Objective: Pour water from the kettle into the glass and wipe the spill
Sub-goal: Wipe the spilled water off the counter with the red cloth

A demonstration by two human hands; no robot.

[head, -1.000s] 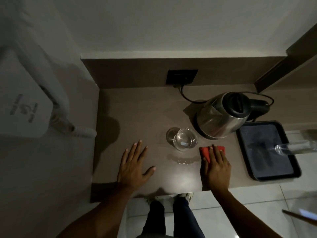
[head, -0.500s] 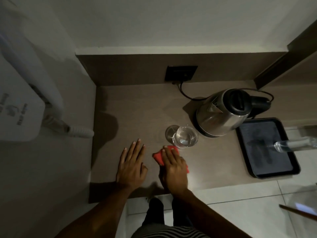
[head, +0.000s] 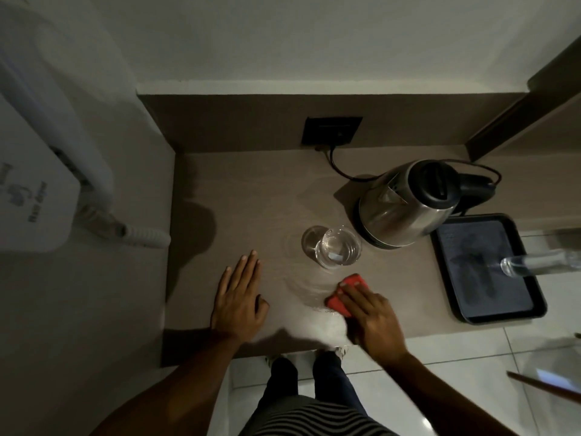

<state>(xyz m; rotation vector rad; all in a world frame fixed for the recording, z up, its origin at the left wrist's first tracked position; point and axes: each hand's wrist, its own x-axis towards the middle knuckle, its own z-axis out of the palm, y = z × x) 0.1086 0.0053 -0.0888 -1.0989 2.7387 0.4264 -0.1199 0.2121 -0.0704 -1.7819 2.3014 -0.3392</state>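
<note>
Right hand wipes the wet patch in front of the glass with a red cloth.

The right hand point(head: 372, 316) lies flat with fingers spread, pressing the red cloth point(head: 344, 295) onto the table point(head: 251, 190); half a second ago it was further left, just beside the left hand, and it has since swept right to sit below and slightly right of the glass point(head: 333, 248). Wet streaks point(head: 306, 286) show on the table between the cloth and the glass. The left hand point(head: 240, 298) stays flat on the table, open, palm down, holding nothing, in the same spot as before. The glass holds water and stands just beside the kettle point(head: 405, 202), which sits upright, unmoved, next to the black tray point(head: 540, 306).
</note>
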